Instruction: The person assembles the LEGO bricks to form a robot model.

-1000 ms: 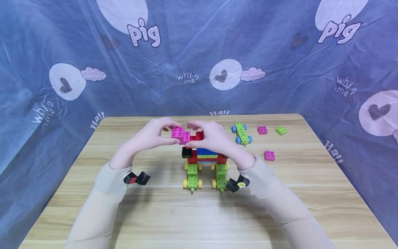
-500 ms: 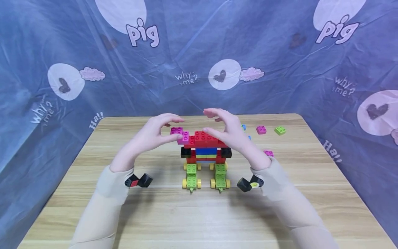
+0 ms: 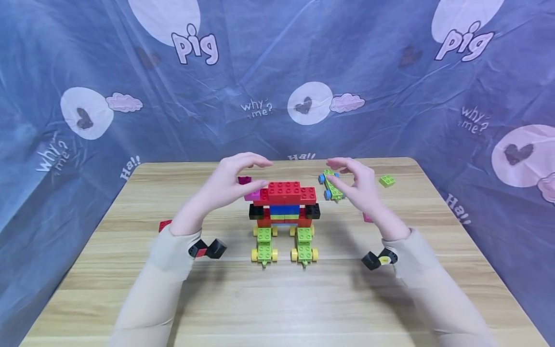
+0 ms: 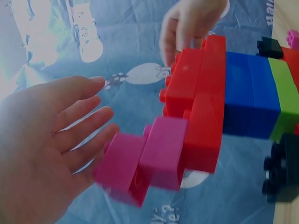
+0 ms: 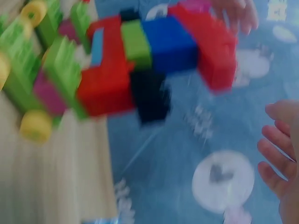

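A toy brick figure stands upright mid-table, with red bricks point(image 3: 284, 193) across the top, blue bricks point(image 3: 284, 211) below and a black brick point(image 3: 312, 211) on each side. Its feet are green wheeled bases point(image 3: 305, 250) with yellow wheels. Two pink bricks point(image 4: 161, 151) step out from the left end of the red ones. My left hand point(image 3: 225, 185) is beside these pink bricks, its fingers spread and loosely bent, holding nothing; whether a fingertip touches them I cannot tell. Right of the figure, my right hand point(image 3: 362, 185) hovers with nothing in its loosely bent fingers.
Behind the right hand's fingers lies a green wheeled base point(image 3: 333, 185) with blue wheels. A loose green brick point(image 3: 387, 180) is at the back right. Partly covered by the right wrist is a pink brick point(image 3: 367, 218); a red brick point(image 3: 165, 225) shows beside the left wrist.
My right hand has come away from the top of the figure and moved right. The left hand, earlier about the pink bricks, has loosened and shifted slightly right. The figure stays standing.
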`<state>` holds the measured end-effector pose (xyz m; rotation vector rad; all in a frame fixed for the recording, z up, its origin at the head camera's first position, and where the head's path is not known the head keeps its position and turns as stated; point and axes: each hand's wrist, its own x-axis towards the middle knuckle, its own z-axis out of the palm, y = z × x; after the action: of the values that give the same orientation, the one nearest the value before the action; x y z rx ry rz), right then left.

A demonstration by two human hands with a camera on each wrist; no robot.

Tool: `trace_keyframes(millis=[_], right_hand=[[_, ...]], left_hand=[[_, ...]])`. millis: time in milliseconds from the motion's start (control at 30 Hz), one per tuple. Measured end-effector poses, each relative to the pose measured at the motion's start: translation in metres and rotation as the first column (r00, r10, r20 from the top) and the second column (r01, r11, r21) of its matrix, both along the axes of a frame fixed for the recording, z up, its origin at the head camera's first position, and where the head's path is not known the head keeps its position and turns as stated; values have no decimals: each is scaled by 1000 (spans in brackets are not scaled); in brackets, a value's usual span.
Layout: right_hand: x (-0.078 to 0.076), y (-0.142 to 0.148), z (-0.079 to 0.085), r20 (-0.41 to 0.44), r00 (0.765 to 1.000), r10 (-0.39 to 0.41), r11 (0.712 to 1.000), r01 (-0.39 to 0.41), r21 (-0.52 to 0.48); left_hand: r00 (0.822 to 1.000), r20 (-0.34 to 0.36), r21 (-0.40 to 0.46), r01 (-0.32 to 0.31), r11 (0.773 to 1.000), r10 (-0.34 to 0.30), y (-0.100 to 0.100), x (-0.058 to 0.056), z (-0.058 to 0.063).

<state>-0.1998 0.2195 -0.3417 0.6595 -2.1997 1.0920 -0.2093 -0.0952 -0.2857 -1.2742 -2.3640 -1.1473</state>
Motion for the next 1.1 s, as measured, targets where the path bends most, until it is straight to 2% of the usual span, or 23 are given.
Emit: trace_keyframes(millis=[133, 300, 433, 567, 833, 1033, 1100], right_hand=[[-4, 27, -13, 43, 997, -61, 998, 60, 35], [-10, 60, -34, 103, 989, -105, 993, 98, 70], [-10, 81, -48, 166, 979, -120, 989, 104, 103], [-6, 97, -58, 258, 959, -113, 985, 74, 154], [-5, 119, -75, 417, 901, -117, 974, 22, 226], [-4, 127, -82, 468, 880, -87, 966, -39, 254], [-4, 130, -84, 503, 862, -72, 966, -64, 249]], left_hand=[[999, 9, -10, 37, 999, -37, 9, -2, 1], [998, 12, -15, 58, 998, -57, 19, -3, 4], [998, 21, -41, 57, 998, -57, 29, -3, 5], [998, 48, -106, 51, 993, -46, 39, -3, 4], [995, 95, -266, 26, 964, -1, 55, 3, 5], [992, 116, -386, 3, 922, 46, 67, 5, 0], [992, 113, -410, -9, 912, 60, 69, 5, -4]])
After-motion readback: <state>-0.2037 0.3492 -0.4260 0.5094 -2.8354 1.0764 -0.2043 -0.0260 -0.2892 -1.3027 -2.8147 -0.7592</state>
